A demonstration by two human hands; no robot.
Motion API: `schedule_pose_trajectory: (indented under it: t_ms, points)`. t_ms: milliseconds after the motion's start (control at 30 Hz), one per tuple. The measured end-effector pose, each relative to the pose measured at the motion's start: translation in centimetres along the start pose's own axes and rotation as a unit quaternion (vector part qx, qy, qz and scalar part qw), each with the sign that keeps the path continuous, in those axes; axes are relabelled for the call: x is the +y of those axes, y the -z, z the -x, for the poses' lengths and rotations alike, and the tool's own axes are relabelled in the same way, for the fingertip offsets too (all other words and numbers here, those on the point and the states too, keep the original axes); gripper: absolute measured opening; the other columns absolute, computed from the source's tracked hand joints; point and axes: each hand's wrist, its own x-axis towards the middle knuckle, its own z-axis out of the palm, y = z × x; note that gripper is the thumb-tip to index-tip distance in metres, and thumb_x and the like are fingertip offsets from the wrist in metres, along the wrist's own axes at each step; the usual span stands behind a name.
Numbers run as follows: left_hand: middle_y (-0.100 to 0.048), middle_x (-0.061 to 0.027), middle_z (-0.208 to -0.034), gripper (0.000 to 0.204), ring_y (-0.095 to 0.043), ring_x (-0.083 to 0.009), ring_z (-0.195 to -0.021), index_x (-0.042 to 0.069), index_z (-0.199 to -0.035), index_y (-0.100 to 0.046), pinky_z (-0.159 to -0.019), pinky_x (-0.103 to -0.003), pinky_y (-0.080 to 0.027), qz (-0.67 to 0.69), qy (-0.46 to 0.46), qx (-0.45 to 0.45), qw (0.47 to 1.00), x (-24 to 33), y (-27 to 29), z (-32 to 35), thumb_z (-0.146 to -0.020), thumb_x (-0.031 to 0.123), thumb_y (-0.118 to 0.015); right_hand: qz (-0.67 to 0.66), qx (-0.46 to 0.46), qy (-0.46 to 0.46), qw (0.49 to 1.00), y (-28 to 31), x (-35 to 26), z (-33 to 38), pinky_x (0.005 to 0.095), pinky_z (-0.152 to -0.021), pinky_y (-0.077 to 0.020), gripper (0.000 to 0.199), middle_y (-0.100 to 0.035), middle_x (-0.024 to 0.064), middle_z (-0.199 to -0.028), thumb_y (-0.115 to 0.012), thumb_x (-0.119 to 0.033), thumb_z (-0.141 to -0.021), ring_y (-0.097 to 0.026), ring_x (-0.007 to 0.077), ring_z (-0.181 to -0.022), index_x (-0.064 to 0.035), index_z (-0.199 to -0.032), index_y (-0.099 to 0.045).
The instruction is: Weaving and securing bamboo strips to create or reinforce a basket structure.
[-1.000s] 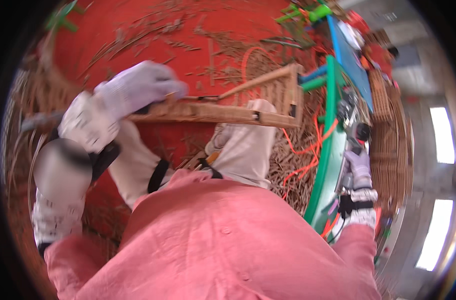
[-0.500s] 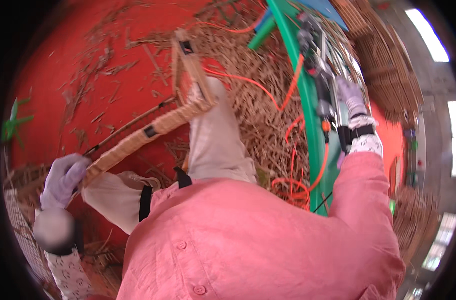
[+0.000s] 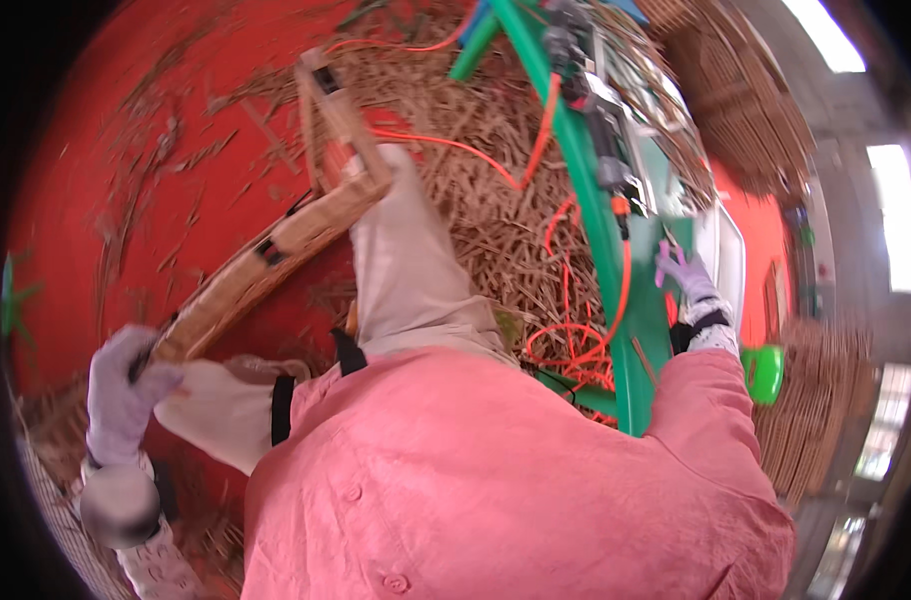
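Left hand [image 3: 126,385], gloved, curled closed around the lower end of a brown angled frame [image 3: 311,222]. Right hand [image 3: 688,273], gloved, fingers partly spread over a green bench [image 3: 648,320]; impossible to tell of any thin piece between the fingertips. Frame aslant before the lap, its bend overlapping in view with the right knee [image 3: 400,168]. Handling, as judged: probably light for its length, stiff along each arm, rough rather than slippery, weakest at the bend; best taken at mid-length of the long arm, with a second hold near the bend. Counts: one frame, with at least two black bands [image 3: 271,251]; one bench; one white tray [image 3: 733,270] beside the right hand; at least one black-handled tool [image 3: 604,150]; orange hose [image 3: 547,130], loops too tangled to number; loose brown strips [image 3: 486,205], past counting
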Motion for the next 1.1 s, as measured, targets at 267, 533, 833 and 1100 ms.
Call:
schedule_pose_trajectory:
  t_ms: [267, 533, 833, 1100]
  points:
    - [-0.060, -0.0123, -0.086, 0.051, -0.058, -0.0327, -0.080, 0.008, -0.098, -0.057, -0.071, -0.036, -0.047, -0.284, -0.123, 0.167, 0.936, 1.1, -2.2, -0.5, -0.059, 0.036, -0.076, -0.045, -0.120, -0.167, 0.978, 2.7, 3.7, -3.7, 0.0368, -0.049, -0.0448, 0.025, -0.055, 0.0103, -0.058, -0.060, -0.025, -0.075, -0.052, 0.0219, -0.046, -0.0012, -0.082, -0.054]
    - [-0.061, -0.0086, -0.095, 0.038, -0.058, -0.0188, -0.089, 0.006, -0.110, -0.055, -0.078, -0.029, -0.046, -0.061, -0.224, 0.115, 0.966, -0.5, 0.0, 1.3, -0.074, 0.013, -0.067, -0.019, -0.027, 0.217, 0.976, 1.0, -29.8, 4.2, 0.0273, -0.047, -0.0457, 0.042, -0.054, 0.0089, -0.082, -0.053, -0.009, -0.071, -0.053, 0.0172, -0.050, 0.0022, -0.111, -0.049]
    - [-0.062, -0.0015, -0.085, 0.017, -0.054, -0.0070, -0.081, 0.001, -0.098, -0.059, -0.077, -0.024, -0.045, 0.134, -0.184, 0.118, 0.967, -1.3, 0.2, -1.2, -0.086, 0.012, -0.056, 0.197, -0.074, 0.785, 0.583, -12.7, -49.9, 21.2, 0.0381, -0.080, -0.0437, 0.046, -0.056, 0.0114, -0.097, -0.068, -0.021, -0.069, -0.055, 0.0281, -0.089, -0.0060, -0.109, -0.051]
    - [-0.062, -0.0061, -0.078, 0.016, -0.058, -0.0156, -0.071, 0.002, -0.095, -0.059, -0.069, -0.028, -0.047, 0.097, -0.188, 0.171, 0.962, -1.5, -0.3, -0.7, -0.084, 0.013, -0.054, 0.250, -0.127, 0.781, 0.557, -15.5, -53.3, 22.8, 0.0359, -0.077, -0.0468, 0.043, -0.059, 0.0114, -0.094, -0.068, -0.011, -0.066, -0.058, 0.0255, -0.086, -0.0042, -0.106, -0.054]
